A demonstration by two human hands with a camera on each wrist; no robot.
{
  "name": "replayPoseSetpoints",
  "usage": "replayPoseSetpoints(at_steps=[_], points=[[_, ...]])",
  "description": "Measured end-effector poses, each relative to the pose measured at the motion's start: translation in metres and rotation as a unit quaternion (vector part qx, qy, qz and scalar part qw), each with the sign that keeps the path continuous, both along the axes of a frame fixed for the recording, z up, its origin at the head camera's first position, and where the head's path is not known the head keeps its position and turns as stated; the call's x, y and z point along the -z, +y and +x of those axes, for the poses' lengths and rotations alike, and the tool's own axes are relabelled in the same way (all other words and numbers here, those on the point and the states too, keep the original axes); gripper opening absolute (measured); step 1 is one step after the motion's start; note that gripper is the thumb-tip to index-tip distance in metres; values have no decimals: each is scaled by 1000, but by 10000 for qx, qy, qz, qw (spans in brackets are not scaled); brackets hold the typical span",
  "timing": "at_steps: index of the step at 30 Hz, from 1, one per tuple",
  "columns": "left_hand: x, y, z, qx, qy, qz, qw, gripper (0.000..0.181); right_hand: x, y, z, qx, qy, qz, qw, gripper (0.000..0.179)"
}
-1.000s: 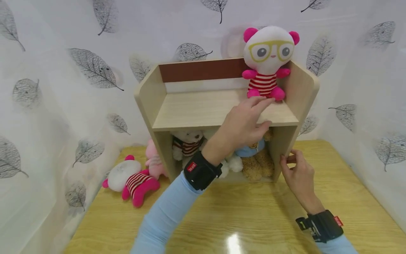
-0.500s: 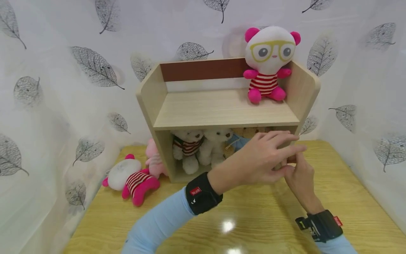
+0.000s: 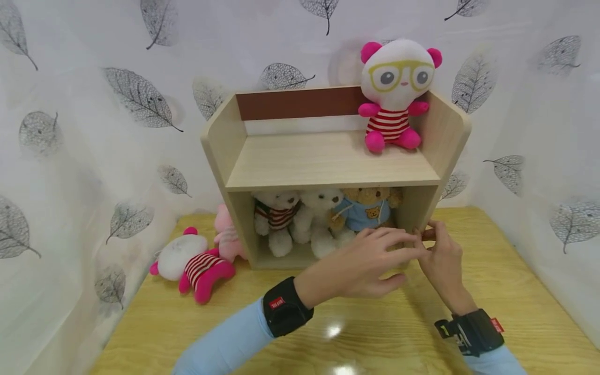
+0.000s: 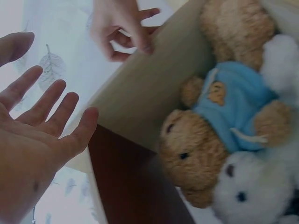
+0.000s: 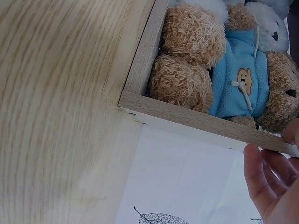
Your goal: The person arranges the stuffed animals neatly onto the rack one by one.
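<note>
A small pale-wood bookshelf (image 3: pixel 300 164) stands on the table with two levels. My right hand (image 3: pixel 440 265) pinches the front edge of its right side panel (image 5: pixel 201 122), thumb inside and fingers outside in the right wrist view. My left hand (image 3: pixel 358 265) is raised in front of the lower compartment, fingers extended and holding nothing, its fingertips overlapping the right hand in the head view. On the upper shelf sits a pink-and-white plush panda (image 3: pixel 396 104). Below, a brown teddy bear (image 3: pixel 367 213) in a blue hoodie sits beside two white plush bears (image 3: pixel 321 224).
Left of the bookshelf, another pink-and-white plush (image 3: pixel 199 268) lies on the wooden table (image 3: pixel 300 344), with a light pink plush (image 3: pixel 227 237) behind it. Leaf-patterned white cloth (image 3: pixel 140 172) hangs behind and at both sides.
My left hand has come down from near the panda's feet to the lower compartment, beside the right hand. My right hand keeps its grip on the side panel.
</note>
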State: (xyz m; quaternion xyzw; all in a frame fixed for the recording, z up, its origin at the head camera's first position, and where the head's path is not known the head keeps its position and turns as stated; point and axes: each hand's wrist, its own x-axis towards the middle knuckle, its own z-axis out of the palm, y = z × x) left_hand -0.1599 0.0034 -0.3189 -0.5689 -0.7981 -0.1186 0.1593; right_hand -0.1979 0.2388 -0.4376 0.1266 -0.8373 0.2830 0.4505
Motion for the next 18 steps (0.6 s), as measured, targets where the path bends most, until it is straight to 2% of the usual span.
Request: replayPoseSetpoints(at_steps=[4,8,11,18], points=[[17,-18,-1,-225,-183,-128,9995,48,-1,-1,0,-13,-125,-206,9997,27],[32,-41,-3,-437,-470,59,9979,48,-2,-2,0,21,-128,-263,9996,26],[40,-57,-5,-597,-673,268,9956,48,-3,-1,-1,80,-133,-306,9994,26],[54,-96,-5,-1220,-800,519,9879,49,-2,-1,0,51,-282,-339,9990,27]])
